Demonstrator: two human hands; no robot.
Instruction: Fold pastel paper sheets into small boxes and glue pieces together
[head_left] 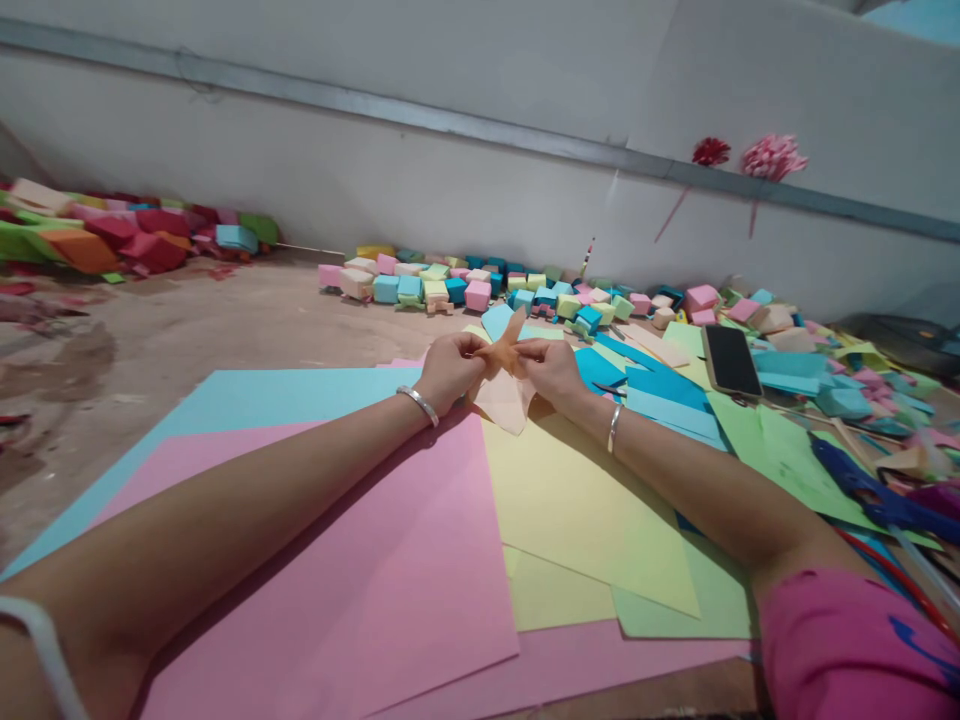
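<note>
Both my hands meet over the middle of the floor and pinch a folded piece of peach paper (507,388) between them. My left hand (448,370) grips its left side with closed fingers; a silver bangle sits on that wrist. My right hand (553,368) holds the right side, fingers pressed together, also with a bangle. The paper's upper part is creased into points and a flat flap hangs below. Under my arms lie large sheets: pink (360,580), yellow (577,500) and light blue (247,395).
A row of small folded paper boxes (465,285) in many colours lines the wall. A black phone (730,360) rests on green and blue sheets at the right. A blue glue gun (874,490) lies at the right. More boxes (112,235) pile far left. Paper flowers (772,157) hang on the wall.
</note>
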